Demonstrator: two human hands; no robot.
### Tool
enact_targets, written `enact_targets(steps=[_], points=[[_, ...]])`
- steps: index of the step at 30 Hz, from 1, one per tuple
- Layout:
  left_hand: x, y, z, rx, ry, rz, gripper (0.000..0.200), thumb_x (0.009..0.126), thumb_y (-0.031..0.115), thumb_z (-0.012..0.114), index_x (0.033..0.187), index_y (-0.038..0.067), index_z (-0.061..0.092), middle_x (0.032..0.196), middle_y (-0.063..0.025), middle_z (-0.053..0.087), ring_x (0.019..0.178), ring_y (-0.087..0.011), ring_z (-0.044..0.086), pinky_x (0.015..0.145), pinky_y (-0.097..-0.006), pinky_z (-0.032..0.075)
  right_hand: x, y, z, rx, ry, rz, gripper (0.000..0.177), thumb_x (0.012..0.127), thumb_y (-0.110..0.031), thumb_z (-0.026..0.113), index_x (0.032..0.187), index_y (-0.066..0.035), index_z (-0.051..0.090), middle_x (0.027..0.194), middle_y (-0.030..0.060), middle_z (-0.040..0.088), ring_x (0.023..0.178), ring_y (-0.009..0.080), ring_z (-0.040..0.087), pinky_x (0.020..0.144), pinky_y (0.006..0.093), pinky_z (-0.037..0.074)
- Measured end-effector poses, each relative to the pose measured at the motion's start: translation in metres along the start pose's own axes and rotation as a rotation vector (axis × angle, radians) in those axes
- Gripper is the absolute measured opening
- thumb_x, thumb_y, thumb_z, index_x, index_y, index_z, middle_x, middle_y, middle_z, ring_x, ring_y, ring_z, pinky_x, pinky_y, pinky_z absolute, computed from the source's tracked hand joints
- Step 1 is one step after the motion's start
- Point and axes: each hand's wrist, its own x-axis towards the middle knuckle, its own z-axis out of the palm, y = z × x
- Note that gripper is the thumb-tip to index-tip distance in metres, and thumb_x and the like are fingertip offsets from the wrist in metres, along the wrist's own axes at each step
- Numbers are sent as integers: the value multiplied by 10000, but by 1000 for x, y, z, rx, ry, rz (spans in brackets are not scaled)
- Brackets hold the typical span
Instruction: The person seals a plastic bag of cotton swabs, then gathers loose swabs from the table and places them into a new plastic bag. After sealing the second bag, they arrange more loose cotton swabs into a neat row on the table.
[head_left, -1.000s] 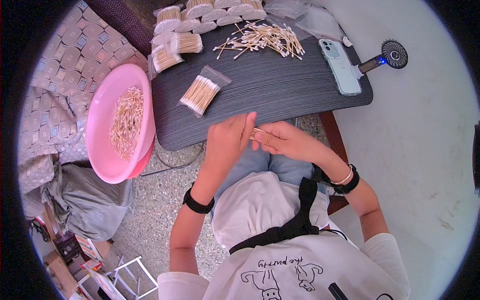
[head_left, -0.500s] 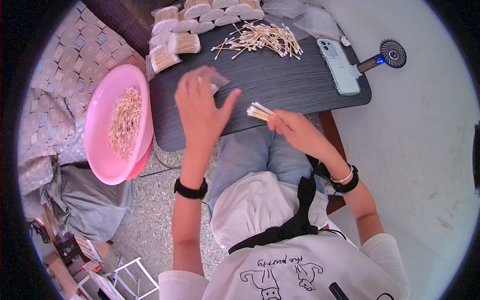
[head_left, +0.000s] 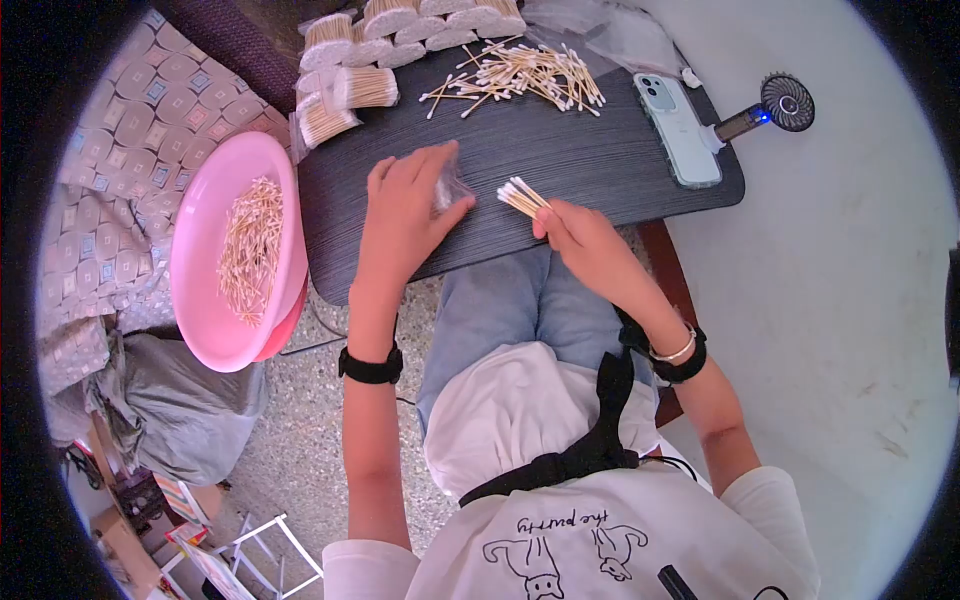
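On grained table [head_left: 580, 150], wooden swabs [head_left: 522, 197], crinkly bag [head_left: 447, 190]

Seen from the middle of the table [head_left: 590, 165]: loose swabs [head_left: 525, 75] at twelve o'clock, packed bundles [head_left: 350, 90] at ten, a phone [head_left: 678, 130] at three. At six the left hand [head_left: 405, 215] rests on a packet [head_left: 452, 186], with the right hand [head_left: 575, 230] beside it gripping a swab bundle [head_left: 523, 196]. A basin [head_left: 200, 320] sits off the table at eight
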Motion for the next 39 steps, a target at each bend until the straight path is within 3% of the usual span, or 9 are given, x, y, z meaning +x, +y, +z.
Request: enact_targets(steps=[8,10,11,14,23,26,28,31,39], points=[[-23,23,-11,-13,-32,51,423,724,227,732,1107,106,600,1236,-79,559,1248,-278,440,1081,-494,229,6,-2,7,4,22,-36,285,957,-198,430,812,3,571,757,213,613,722,390,599,651,433,456],[-32,28,-5,68,56,31,342,712,234,742,1011,103,642,1221,-80,564,1229,-274,450,1063,-478,257,1,-2,7,14,-7,4,283,964,-193,434,815,10,561,687,164,564,625,280,550,603,370,424],[-35,34,-3,109,113,15,319,704,236,748,976,102,649,1183,-81,572,1184,-271,470,1029,-467,284,-1,-2,7,18,-22,23,281,967,-191,435,816,14,556,652,140,539,577,225,525,579,339,408],[-45,49,5,193,248,-42,268,692,229,757,908,102,661,1059,-73,586,1032,-254,518,910,-430,350,-7,-7,8,-23,-92,106,274,952,-190,423,815,-5,572,767,211,620,744,393,602,674,445,459],[-68,47,26,97,290,-213,105,782,122,687,852,63,635,773,-28,512,718,-190,506,644,-347,369,-21,-11,13,-8,-126,135,251,944,-205,431,840,-21,568,740,211,608,711,396,594,629,464,437],[-69,49,26,-72,287,-325,87,800,94,676,856,54,624,759,-25,529,678,-180,512,648,-325,393,-23,-8,18,12,-128,115,260,950,-215,428,837,-28,568,722,204,603,684,388,593,612,457,430],[-71,55,24,-318,281,-541,75,803,66,671,862,61,625,766,-11,553,654,-166,534,690,-316,421,-24,-10,19,38,-149,124,292,968,-236,426,830,-13,554,663,127,550,613,251,538,584,358,415],[-72,59,19,-437,322,-590,51,835,56,643,877,47,614,848,-52,574,742,-167,545,712,-316,433,-25,-12,26,132,-116,66,323,984,-263,417,830,-12,548,640,62,512,585,152,488,567,295,401],[-65,49,26,-211,354,-216,149,906,40,494,1039,-25,508,1273,-197,503,1207,-353,463,1017,-444,327,-25,-20,42,321,-173,137,335,995,-294,401,843,-29,538,644,-8,437,592,81,407,542,249,361]])
